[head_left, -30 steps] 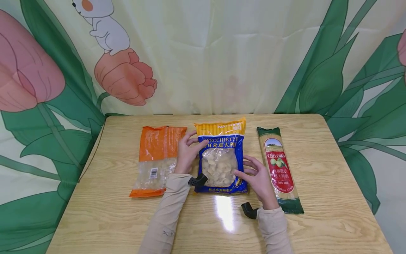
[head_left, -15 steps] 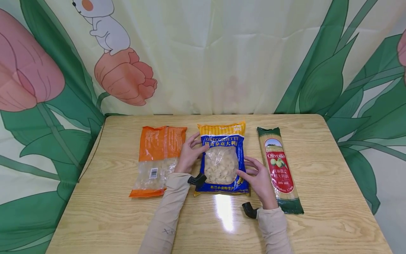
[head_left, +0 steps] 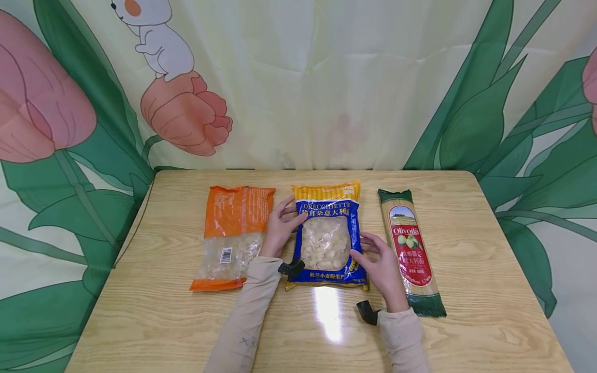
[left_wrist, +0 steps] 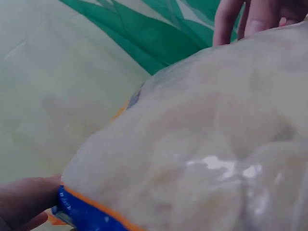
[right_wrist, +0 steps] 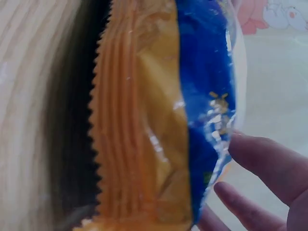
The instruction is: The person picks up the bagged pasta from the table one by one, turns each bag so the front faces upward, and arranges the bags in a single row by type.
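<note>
A yellow-and-blue bag of orecchiette pasta (head_left: 325, 241) lies face up at the middle of the table, its clear window showing pale pasta. My left hand (head_left: 280, 226) holds its left side, thumb over the front. On the lower right side, my right hand (head_left: 383, 269) grips the bag with the thumb on the front and fingers along the edge. The left wrist view is filled by the bag's window (left_wrist: 192, 134), with the left thumb (left_wrist: 31, 199) at its blue border. In the right wrist view, the crimped bottom seam (right_wrist: 118, 120) shows beside the right thumb (right_wrist: 264, 159).
An orange-and-clear bag (head_left: 233, 235) with a barcode lies to the left, close to the left hand. On the right, a slim pack of spaghetti (head_left: 410, 248) with green ends lies slanted beside the right hand. Behind the wooden table (head_left: 471, 233) hangs a floral curtain (head_left: 298, 103).
The orecchiette bag's top has come down from a raised tilt, so the bag lies flatter. Both hands have stayed at its sides, shifting slightly right.
</note>
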A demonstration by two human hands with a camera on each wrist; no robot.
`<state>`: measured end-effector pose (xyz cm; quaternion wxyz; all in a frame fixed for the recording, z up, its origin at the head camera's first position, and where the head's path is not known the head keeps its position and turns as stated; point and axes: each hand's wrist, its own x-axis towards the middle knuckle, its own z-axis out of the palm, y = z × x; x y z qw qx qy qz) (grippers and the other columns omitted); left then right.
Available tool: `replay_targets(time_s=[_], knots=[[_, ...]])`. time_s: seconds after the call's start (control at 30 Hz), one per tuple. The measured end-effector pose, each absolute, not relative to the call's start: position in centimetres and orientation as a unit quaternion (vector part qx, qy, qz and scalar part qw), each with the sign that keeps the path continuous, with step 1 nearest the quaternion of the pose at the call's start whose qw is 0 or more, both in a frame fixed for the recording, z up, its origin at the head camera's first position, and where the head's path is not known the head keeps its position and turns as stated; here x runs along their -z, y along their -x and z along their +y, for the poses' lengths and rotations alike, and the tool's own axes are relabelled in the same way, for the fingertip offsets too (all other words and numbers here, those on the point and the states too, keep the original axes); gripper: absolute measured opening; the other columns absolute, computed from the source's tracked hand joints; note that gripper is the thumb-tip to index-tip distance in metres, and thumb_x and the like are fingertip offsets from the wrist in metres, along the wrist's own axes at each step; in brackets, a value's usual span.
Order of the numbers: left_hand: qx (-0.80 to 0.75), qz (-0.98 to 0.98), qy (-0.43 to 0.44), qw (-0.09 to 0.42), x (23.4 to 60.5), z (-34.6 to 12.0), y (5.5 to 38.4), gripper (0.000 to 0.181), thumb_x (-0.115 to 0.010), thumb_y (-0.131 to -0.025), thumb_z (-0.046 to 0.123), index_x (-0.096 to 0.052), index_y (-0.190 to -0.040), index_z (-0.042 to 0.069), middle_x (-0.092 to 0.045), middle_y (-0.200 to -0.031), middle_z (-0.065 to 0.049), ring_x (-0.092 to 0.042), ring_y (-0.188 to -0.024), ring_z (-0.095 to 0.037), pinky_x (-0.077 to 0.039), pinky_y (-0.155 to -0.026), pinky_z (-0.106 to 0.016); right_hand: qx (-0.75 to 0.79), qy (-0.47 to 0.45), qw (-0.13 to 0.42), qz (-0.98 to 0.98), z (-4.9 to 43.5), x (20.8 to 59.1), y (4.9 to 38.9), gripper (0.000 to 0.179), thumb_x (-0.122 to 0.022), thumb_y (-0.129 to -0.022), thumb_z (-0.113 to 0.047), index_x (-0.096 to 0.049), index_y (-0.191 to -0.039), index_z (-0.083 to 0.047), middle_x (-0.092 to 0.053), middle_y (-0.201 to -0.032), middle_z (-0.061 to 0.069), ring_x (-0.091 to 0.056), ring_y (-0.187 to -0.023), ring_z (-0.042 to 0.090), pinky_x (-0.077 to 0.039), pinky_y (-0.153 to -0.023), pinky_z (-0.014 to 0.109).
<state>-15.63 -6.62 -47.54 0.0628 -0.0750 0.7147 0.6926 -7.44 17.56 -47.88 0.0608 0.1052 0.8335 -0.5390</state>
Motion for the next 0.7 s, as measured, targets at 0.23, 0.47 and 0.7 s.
replay_targets(time_s=[0.23, 0.47, 0.7], knots=[[-0.691, 0.719, 0.055, 0.05, 46.7, -8.2, 14.9, 0.059, -0.073, -0.09, 0.01, -0.051, -0.144, 0.012, -0.058, -0.134, -0.018, -0.06, -0.119, -0.034, -0.055, -0.095, -0.047, 0.54, -0.093, 0.024, 0.836, 16.8, 47.0, 7.4, 0.058, -0.073, -0.092, -0.021, -0.048, -0.142, -0.005, -0.052, -0.14, 0.019, -0.051, -0.128, 0.036, -0.048, -0.104, 0.051], [-0.679, 0.732, 0.043, 0.025, 45.5, -10.4, 14.1, 0.049, -0.07, -0.092, 0.01, -0.056, -0.139, 0.012, -0.057, -0.137, -0.021, -0.061, -0.119, -0.03, -0.053, -0.099, -0.042, 0.553, -0.044, -0.023, 0.831, 14.9, 46.1, 7.3, 0.057, -0.072, -0.091, -0.01, -0.047, -0.141, -0.001, -0.05, -0.136, 0.02, -0.047, -0.129, 0.035, -0.044, -0.107, 0.053], [-0.666, 0.745, 0.031, -0.002, 44.2, -13.5, 13.4, 0.048, -0.07, -0.093, 0.012, -0.056, -0.138, 0.005, -0.057, -0.136, -0.02, -0.06, -0.12, -0.03, -0.054, -0.097, -0.034, 0.557, 0.006, -0.056, 0.829, 12.7, 45.2, 7.3, 0.054, -0.074, -0.089, -0.01, -0.052, -0.137, -0.001, -0.051, -0.134, 0.017, -0.047, -0.129, 0.032, -0.043, -0.109, 0.05]])
